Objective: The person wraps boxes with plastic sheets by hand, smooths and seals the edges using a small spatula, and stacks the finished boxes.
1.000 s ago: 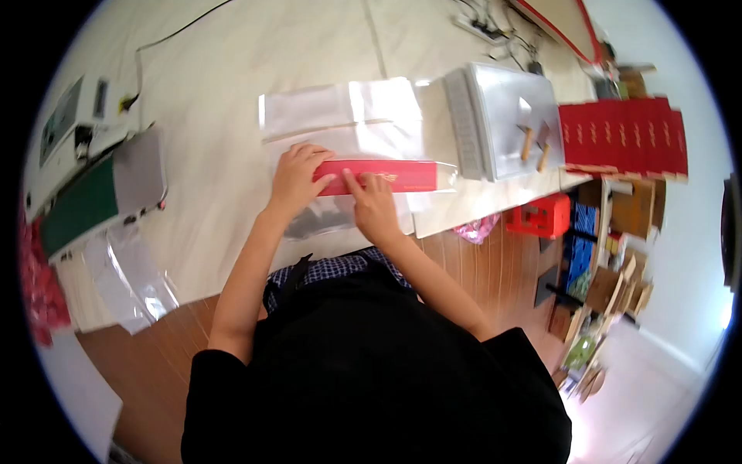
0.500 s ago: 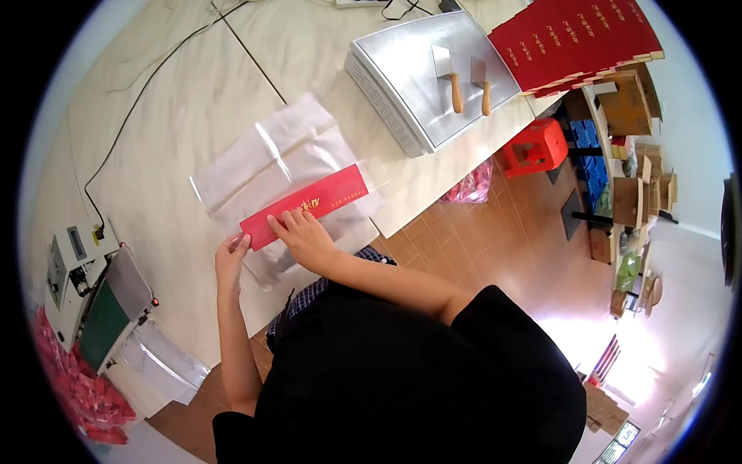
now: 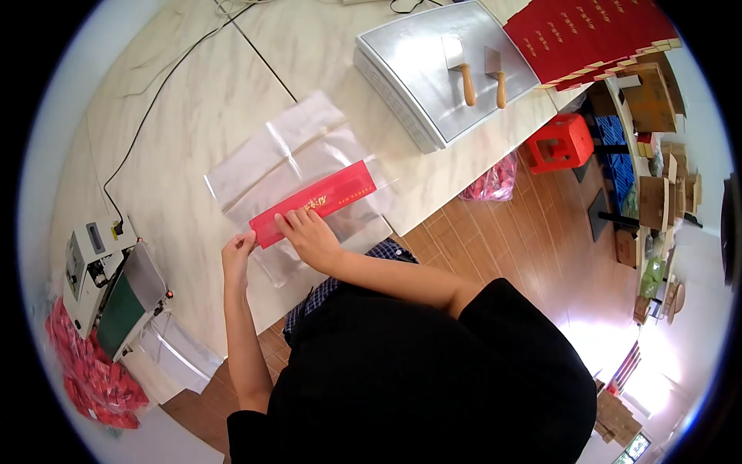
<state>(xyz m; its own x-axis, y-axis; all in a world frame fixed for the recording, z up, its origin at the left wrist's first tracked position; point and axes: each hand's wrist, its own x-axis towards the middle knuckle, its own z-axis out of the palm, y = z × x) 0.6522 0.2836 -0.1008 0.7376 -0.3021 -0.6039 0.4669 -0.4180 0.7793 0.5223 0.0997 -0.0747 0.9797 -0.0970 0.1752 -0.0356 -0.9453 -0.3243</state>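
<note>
A long, flat red box (image 3: 340, 192) with gold lettering lies slanted on clear plastic bags (image 3: 297, 139) spread over the table. Whether plastic covers part of the box, I cannot tell. At the box's near-left end, my left hand (image 3: 238, 254) is closed in a pinch; what is between its fingertips is too small to make out. My right hand (image 3: 313, 238) rests across the box's near side, bent fingers on its top face, holding it against the plastic.
Two wooden-handled scrapers (image 3: 468, 85) lie on a silver metal-topped box (image 3: 417, 69). Stacked red boxes (image 3: 580, 39) stand beyond it. A machine with a green panel (image 3: 120, 317) is at the left, its black cord (image 3: 147, 116) crossing the table. A red stool (image 3: 558, 143) stands on the floor.
The whole view has shifted slightly. My left hand's fingers have drawn into a tighter pinch at the box's end, while my right hand stays on the box.
</note>
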